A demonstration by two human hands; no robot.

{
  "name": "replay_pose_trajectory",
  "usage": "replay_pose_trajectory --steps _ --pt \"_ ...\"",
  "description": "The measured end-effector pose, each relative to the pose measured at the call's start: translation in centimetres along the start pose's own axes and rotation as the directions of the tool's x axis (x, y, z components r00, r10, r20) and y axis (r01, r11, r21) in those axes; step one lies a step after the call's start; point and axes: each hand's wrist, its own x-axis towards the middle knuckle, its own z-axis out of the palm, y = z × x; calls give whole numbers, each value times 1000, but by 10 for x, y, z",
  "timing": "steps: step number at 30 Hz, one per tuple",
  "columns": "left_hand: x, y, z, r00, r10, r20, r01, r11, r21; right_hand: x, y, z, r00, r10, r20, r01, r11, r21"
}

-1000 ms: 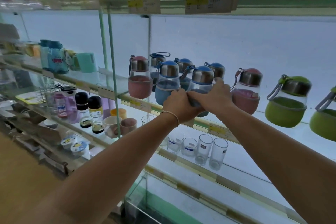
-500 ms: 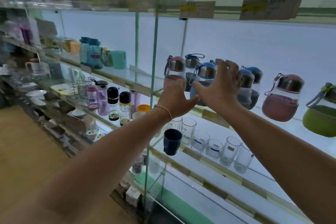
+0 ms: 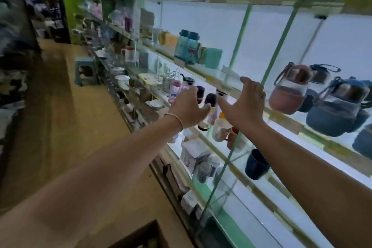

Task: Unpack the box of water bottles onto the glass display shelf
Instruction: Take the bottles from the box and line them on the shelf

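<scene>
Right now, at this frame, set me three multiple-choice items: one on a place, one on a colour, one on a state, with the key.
1. Where does the dark blue cup stand?
A. on a shelf lower than the blue bottles
B. on the floor
C. on the top shelf

2. What colour is the sleeve of the bottle nearest the right hand?
A. green
B. yellow
C. pink

3. What are the hands doing?
A. both grip one bottle
B. both are open and hold nothing
C. one holds a mug

Key: 1 A, the cup sits a level below them. 2 C, the pink bottle stands just beyond that hand. 3 B, the left hand and the right hand show spread, empty fingers.
</scene>
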Motion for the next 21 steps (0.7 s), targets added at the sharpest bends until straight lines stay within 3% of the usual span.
replay_pose_trajectory --steps 6,10,15,21 --pt "-27 -86 -14 970 -242 -11 242 970 31 -19 -28 89 971 -65 231 56 997 44" --pt "-51 -138 -10 908 -419 -19 420 905 68 -42 -32 151 904 -80 421 54 996 72" --pt "-98 -196 8 765 -643 29 636 762 125 -77 -25 227 764 -94 638 37 994 102" --pt "-163 -263 55 562 -827 9 816 555 163 -141 0 318 522 -75 849 9 997 82"
